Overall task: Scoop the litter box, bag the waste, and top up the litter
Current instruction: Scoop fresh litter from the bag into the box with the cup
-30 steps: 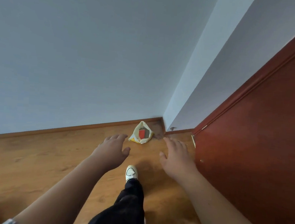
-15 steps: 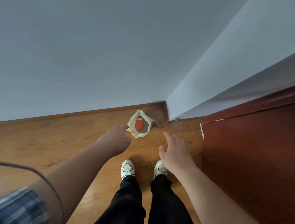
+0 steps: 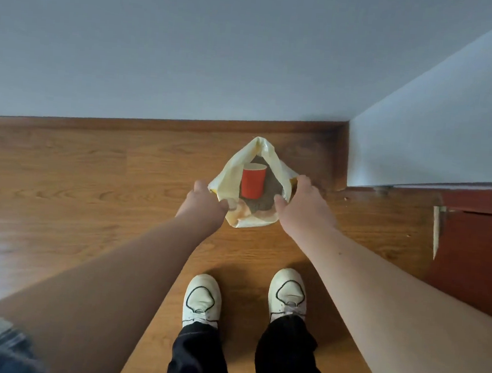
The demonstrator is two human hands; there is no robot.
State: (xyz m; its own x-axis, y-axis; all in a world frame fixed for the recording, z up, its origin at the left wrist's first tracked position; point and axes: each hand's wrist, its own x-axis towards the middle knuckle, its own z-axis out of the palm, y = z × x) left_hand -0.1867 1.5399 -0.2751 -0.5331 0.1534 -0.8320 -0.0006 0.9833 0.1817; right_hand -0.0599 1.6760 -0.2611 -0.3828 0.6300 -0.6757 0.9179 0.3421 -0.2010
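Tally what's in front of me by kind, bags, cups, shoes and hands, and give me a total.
Bag: 1
Cup: 1
Shoes: 2
Hands: 2
Total: 6

Near bag [image 3: 231, 172] rim behind left hand [image 3: 204, 209]

No legible text, brand, number anywhere (bag [image 3: 231, 172] print too blurred).
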